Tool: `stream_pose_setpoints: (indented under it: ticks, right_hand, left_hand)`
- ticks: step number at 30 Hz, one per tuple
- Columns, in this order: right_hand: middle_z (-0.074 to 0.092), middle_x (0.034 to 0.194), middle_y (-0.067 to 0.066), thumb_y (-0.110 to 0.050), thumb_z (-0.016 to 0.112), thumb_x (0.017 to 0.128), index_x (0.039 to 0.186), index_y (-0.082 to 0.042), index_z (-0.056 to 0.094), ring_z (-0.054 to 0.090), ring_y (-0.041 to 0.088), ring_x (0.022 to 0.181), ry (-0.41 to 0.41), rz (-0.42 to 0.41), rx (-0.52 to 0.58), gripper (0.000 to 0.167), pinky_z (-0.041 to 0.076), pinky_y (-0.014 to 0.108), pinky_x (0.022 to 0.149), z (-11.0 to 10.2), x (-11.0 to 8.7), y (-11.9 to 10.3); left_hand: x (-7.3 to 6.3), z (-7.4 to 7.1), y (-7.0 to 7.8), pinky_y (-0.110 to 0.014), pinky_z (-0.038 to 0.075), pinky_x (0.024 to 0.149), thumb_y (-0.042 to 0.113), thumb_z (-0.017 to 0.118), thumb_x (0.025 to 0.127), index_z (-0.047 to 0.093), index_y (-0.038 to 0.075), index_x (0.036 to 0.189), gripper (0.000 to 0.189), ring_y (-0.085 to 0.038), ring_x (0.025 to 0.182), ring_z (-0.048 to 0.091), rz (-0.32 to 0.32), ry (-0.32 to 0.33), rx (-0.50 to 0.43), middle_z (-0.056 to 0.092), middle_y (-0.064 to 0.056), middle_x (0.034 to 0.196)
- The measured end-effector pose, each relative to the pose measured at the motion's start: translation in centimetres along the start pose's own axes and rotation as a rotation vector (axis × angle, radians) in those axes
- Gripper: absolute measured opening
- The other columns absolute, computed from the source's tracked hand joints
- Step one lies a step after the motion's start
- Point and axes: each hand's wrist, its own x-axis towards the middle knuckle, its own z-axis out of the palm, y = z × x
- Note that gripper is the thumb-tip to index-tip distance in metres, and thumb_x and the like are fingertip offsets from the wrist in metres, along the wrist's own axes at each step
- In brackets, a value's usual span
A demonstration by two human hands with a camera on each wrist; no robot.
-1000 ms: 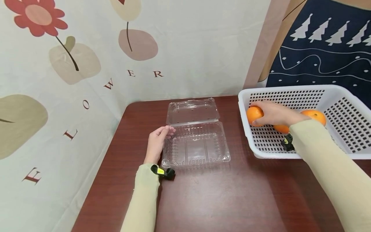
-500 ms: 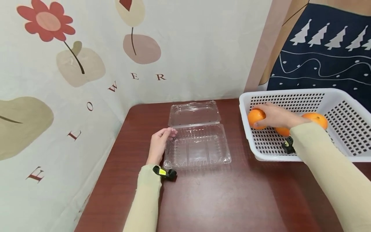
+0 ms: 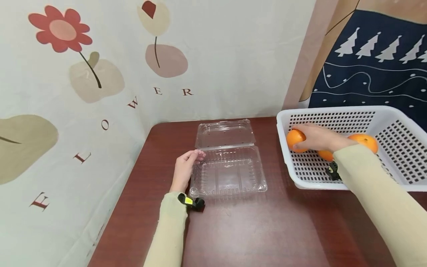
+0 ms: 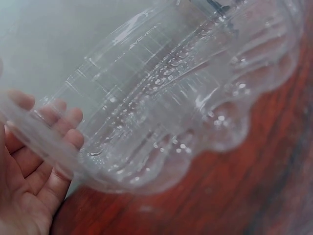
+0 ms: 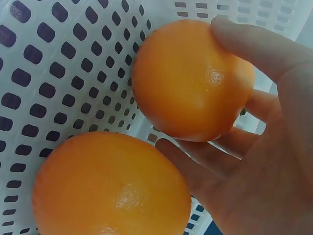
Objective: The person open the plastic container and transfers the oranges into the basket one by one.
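Note:
At the left side of an opened clear plastic clamshell container (image 3: 230, 174), my left hand (image 3: 184, 167) holds the rim near the hinge. Its fingers (image 4: 73, 139) show through the plastic in the left wrist view. The container's lid (image 3: 225, 134) lies folded back toward the wall. My right hand (image 3: 317, 137) reaches into a white basket (image 3: 317, 186) and grips an orange (image 5: 190, 81) at the basket's left end, thumb on one side and fingers on the other. Close by, a second orange (image 5: 112, 186) sits below the index finger in the right wrist view.
In the head view, another orange (image 3: 365, 142) shows behind the right forearm, and part of one (image 3: 325, 155) under the hand. The brown table (image 3: 260, 226) meets a printed wall cloth (image 3: 233, 63) at the back and left.
The head view has tilted slightly, so everything sits a little lower in it. Both hands keep their holds, the right on the orange and the left on the container's rim.

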Motion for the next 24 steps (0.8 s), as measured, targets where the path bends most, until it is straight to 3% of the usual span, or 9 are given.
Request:
stream_pose_setpoints:
  ticks: [9,16,21,24]
  right_hand:
    - [0.045,0.119,0.008,-0.041,0.063,0.079,0.136,-0.014,0.032,0.038,0.027,0.103,-0.073,0.016,0.063,0.07,0.035,0.051,0.084,-0.1,-0.9,0.4]
    - [0.035,0.133,0.012,-0.039,0.062,0.08,0.14,-0.013,0.025,0.034,0.03,0.11,-0.063,-0.01,0.076,0.075,0.027,0.057,0.091,0.0,-0.9,0.3]
    - [0.044,0.12,0.013,-0.038,0.063,0.08,0.135,-0.009,0.033,0.039,0.029,0.103,-0.046,-0.05,0.051,0.07,0.033,0.052,0.087,0.0,-0.4,0.2]
    - [0.045,0.12,0.014,-0.04,0.063,0.079,0.134,-0.009,0.034,0.04,0.03,0.102,-0.043,-0.036,0.032,0.07,0.033,0.053,0.086,0.0,-0.2,0.0]
  left_hand:
    - [0.7,0.5,-2.4,-0.032,0.049,0.074,0.034,0.049,0.091,0.067,0.004,0.097,0.036,-0.022,0.085,0.061,-0.026,0.025,-0.012,0.067,-0.01,0.092]
    - [0.6,0.2,-2.1,-0.036,0.049,0.076,0.037,0.047,0.091,0.066,0.003,0.099,0.039,-0.023,0.086,0.061,-0.005,0.009,-0.014,0.066,-0.01,0.094]
    - [0.6,-0.2,-1.4,-0.038,0.048,0.077,0.036,0.048,0.091,0.066,0.001,0.1,0.04,-0.024,0.086,0.061,0.003,0.0,-0.021,0.066,-0.013,0.094]
    - [0.7,-0.3,-1.7,-0.035,0.049,0.076,0.041,0.049,0.089,0.067,0.003,0.099,0.043,-0.022,0.084,0.062,0.005,0.016,-0.028,0.067,-0.01,0.092]
